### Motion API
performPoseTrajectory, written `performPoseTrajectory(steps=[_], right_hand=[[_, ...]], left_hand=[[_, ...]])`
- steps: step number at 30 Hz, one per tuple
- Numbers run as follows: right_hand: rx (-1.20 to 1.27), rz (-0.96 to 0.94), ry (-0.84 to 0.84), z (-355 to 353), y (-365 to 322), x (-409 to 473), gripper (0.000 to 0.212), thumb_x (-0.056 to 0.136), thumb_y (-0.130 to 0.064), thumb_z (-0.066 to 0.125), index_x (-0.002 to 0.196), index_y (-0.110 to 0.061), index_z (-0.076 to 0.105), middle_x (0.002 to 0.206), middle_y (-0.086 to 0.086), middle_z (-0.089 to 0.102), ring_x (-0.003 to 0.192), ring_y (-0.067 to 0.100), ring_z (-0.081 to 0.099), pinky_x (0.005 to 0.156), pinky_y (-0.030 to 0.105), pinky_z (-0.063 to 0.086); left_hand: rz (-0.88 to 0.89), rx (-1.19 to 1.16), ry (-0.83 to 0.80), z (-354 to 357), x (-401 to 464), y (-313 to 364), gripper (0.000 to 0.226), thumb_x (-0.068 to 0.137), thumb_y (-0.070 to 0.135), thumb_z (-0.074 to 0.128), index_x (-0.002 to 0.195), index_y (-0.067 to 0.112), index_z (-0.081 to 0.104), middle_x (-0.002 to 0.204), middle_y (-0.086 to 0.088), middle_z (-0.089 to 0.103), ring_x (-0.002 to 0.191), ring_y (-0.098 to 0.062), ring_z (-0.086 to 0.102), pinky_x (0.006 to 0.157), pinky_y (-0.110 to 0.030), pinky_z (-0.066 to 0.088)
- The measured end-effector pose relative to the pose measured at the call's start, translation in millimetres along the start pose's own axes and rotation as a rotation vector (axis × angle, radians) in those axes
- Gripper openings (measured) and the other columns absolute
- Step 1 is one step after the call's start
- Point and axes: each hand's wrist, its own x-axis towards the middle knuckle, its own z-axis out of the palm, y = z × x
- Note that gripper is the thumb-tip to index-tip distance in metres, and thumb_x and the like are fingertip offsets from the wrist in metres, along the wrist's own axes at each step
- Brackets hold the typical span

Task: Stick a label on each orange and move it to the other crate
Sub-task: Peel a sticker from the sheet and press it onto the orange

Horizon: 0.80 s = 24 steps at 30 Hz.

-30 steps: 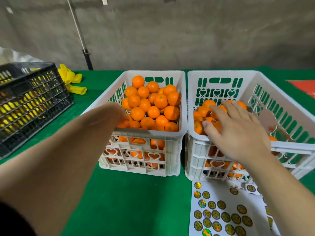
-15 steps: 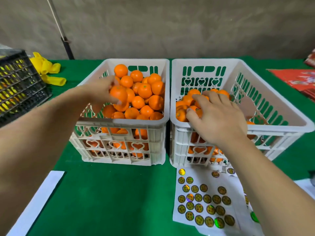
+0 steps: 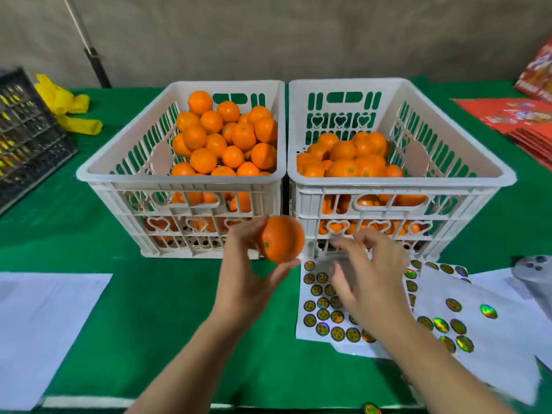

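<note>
Head view: oranges, labels, two white crates on green table.
Left hand (image 3: pixel 248 282) grips one orange (image 3: pixel 282 239) in curled fingers, held before the near walls where left crate (image 3: pixel 179 180) and right crate (image 3: pixel 400 182) meet; right hand (image 3: pixel 369 273) hovers blurred over label sheet (image 3: pixel 321 306), fingers loosely spread, grasping nothing visible; both crates hold oranges; second sheet (image 3: pixel 478 324) lies just right.

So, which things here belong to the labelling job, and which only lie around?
Job: orange in left hand; right hand; left crate; right crate; sticker sheet.

Lying about: black crate; yellow gloves; red packets; white paper.
</note>
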Motion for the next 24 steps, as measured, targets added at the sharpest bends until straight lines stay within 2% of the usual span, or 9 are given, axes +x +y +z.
performPoseTrajectory(steps=[2,4,5,7,9,11,14,21,24], right_hand=[[-0.137,0.097,-0.277,9.6,10.2,-15.7,0.042,0.084,-0.032,0.076,0.123,-0.020,0.066,0.127,0.007,0.050,0.115,0.033,0.048,0.089,0.043,0.032],[-0.262,0.150,-0.559,14.9,15.2,-17.9,0.046,0.092,-0.051,0.061,0.131,-0.027,0.059,0.133,0.000,0.046,0.124,0.028,0.041,0.096,0.044,0.031],[-0.295,0.146,-0.647,17.9,17.9,-18.4,0.048,0.094,-0.057,0.052,0.134,-0.031,0.055,0.133,-0.003,0.045,0.126,0.026,0.038,0.099,0.043,0.028],[-0.306,0.111,-0.727,21.8,22.1,-19.6,0.049,0.095,-0.060,0.043,0.136,-0.035,0.051,0.131,-0.008,0.047,0.124,0.023,0.037,0.099,0.041,0.027],[-0.280,0.106,-0.729,21.1,23.0,-16.2,0.046,0.095,-0.060,0.042,0.132,-0.036,0.053,0.126,-0.009,0.052,0.120,0.022,0.042,0.096,0.041,0.029],[-0.257,0.138,-0.691,21.2,25.0,-9.1,0.040,0.096,-0.057,0.042,0.127,-0.036,0.056,0.119,-0.009,0.058,0.116,0.021,0.048,0.093,0.041,0.031],[-0.213,0.195,-0.651,26.7,27.2,3.9,0.042,0.098,-0.050,0.045,0.136,-0.035,0.054,0.123,-0.007,0.064,0.117,0.023,0.055,0.098,0.039,0.034],[-0.255,0.150,-0.672,43.1,31.5,14.8,0.044,0.100,-0.044,0.049,0.144,-0.043,0.051,0.139,-0.007,0.056,0.129,0.021,0.049,0.104,0.039,0.031],[-0.249,0.104,-0.629,45.8,36.7,12.7,0.036,0.102,-0.042,0.050,0.135,-0.038,0.061,0.135,-0.008,0.058,0.125,0.020,0.050,0.100,0.036,0.032]], left_hand=[[-0.113,-0.019,-0.130,16.6,-15.2,-3.9,0.071,0.079,0.055,0.084,0.135,0.039,0.043,0.133,0.015,0.053,0.111,-0.007,0.060,0.092,-0.025,0.052],[-0.271,-0.003,-0.256,34.4,-27.4,-7.7,0.070,0.076,0.058,0.085,0.130,0.051,0.041,0.131,0.022,0.052,0.112,-0.001,0.058,0.092,-0.019,0.048],[-0.339,0.010,-0.303,43.5,-32.5,-10.9,0.070,0.077,0.057,0.085,0.130,0.057,0.040,0.131,0.025,0.051,0.113,0.002,0.057,0.093,-0.019,0.047],[-0.403,0.057,-0.359,58.5,-39.7,-18.5,0.072,0.081,0.053,0.085,0.138,0.055,0.040,0.134,0.023,0.048,0.118,0.001,0.055,0.100,-0.027,0.049],[-0.386,0.126,-0.363,66.9,-42.9,-24.4,0.074,0.085,0.054,0.082,0.146,0.046,0.040,0.136,0.020,0.043,0.122,-0.005,0.053,0.105,-0.033,0.050],[-0.349,0.207,-0.346,68.7,-45.2,-27.8,0.073,0.085,0.062,0.075,0.147,0.046,0.038,0.133,0.019,0.041,0.121,-0.007,0.050,0.102,-0.031,0.050],[-0.350,0.297,-0.285,66.0,-48.1,-30.6,0.071,0.081,0.075,0.061,0.143,0.045,0.042,0.124,0.019,0.046,0.112,-0.008,0.047,0.098,-0.030,0.047],[-0.369,0.322,-0.268,66.8,-46.5,-34.4,0.069,0.085,0.073,0.058,0.143,0.041,0.043,0.121,0.017,0.049,0.110,-0.010,0.047,0.099,-0.033,0.047],[-0.352,0.354,-0.280,68.2,-45.8,-33.8,0.069,0.084,0.074,0.055,0.143,0.043,0.039,0.119,0.021,0.043,0.107,-0.008,0.044,0.099,-0.031,0.044]])
